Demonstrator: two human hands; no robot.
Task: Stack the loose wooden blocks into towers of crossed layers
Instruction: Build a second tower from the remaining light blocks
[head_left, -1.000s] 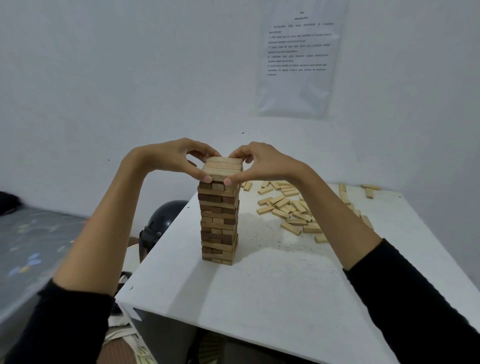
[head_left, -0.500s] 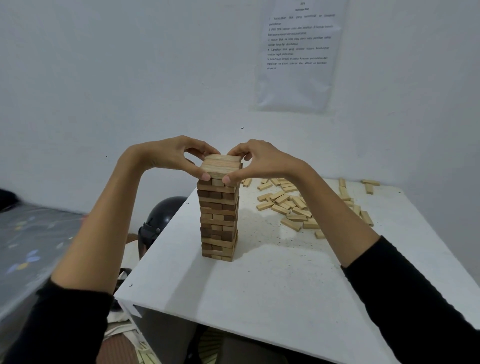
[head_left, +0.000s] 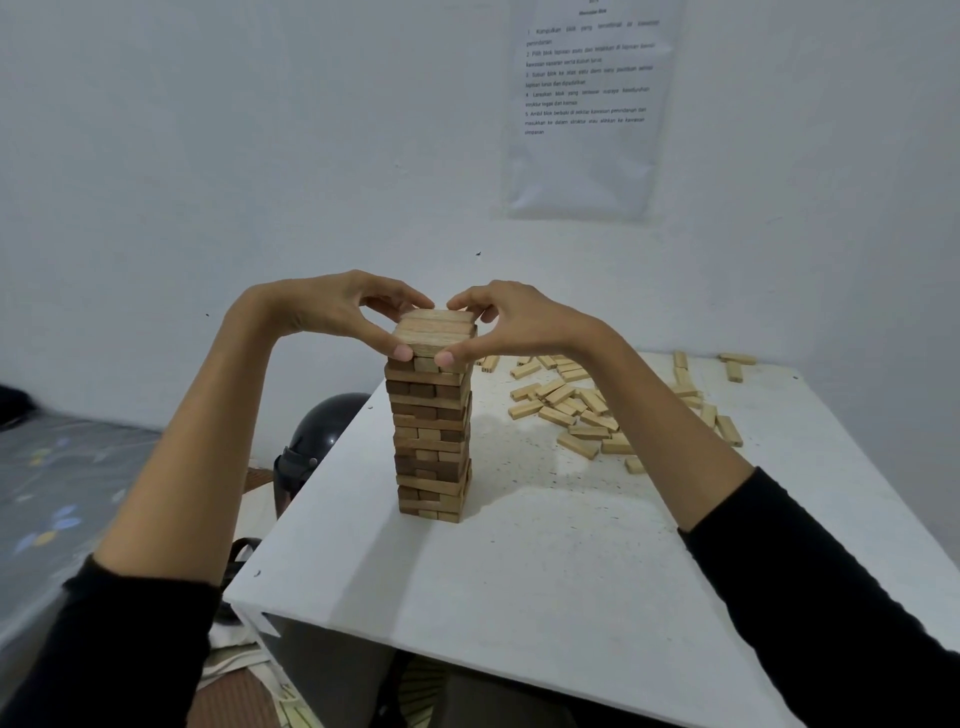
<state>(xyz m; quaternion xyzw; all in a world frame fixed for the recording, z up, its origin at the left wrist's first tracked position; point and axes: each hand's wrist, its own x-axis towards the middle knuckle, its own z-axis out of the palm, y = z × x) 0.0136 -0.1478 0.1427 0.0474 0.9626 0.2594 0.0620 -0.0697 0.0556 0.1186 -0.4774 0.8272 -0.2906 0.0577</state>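
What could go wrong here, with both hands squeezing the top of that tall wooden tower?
1. The tower is tall and narrow. An uneven push from the left hand or right hand on the top layer might tip it.
2. Its sides look slightly uneven lower down, so squeezing the top may shift what lies beneath.
3. If it topples leftward, blocks could drop off the table towards the helmet.

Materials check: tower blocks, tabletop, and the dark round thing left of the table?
Tower: wood, apparently unvarnished; grain shows, tones run pale to dark brown.
Table: white, matte, speckled top; painted board or laminate, cannot tell.
Helmet: glossy dark shell with a light highlight, probably hard plastic.
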